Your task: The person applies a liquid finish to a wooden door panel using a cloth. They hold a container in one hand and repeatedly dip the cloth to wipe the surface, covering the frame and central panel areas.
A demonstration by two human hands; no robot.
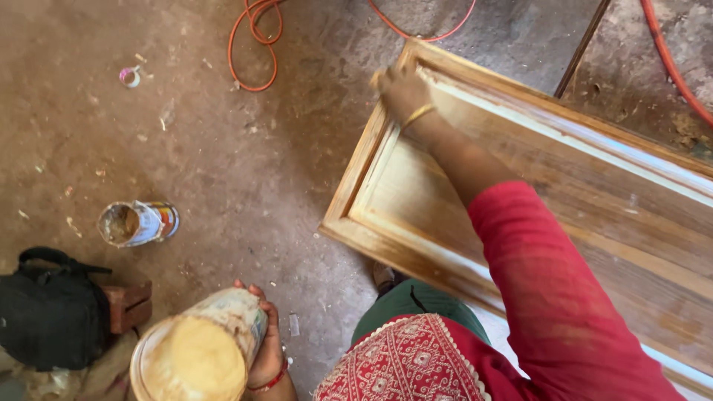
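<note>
My left hand [269, 349] is wrapped round a large open tin [199, 347], fingers curled over its far side, holding it low and tilted so the mouth faces up at me. It is full nearly to the rim with a pale yellow paste, and the outside is smeared with the same stuff.

My right hand [402, 93] is stretched well forward, arm in a red sleeve [549, 297], resting on the far corner of a wooden panel door [587, 193] lying flat. Fingers look pressed close together against the frame edge. Whether they pinch a cloth or pad I cannot tell; something pale shows at the fingertips, no more.

Progress, as I judge it: the frame near my right hand and along the near edge carries a yellowish, patchy coat, so some paste seems rubbed in there. The inner panel further along to the right looks browner and drier, with a white streak down the moulding. Most of the door appears left to cover.

Beyond my left hand, a smaller tin [137, 223] lies on its side on the dirt floor [245, 163]. Just left of the big tin sits a black bag [48, 308] against a reddish wooden block [130, 303]. An orange cable [252, 44] loops on the ground ahead, left of my right hand.
</note>
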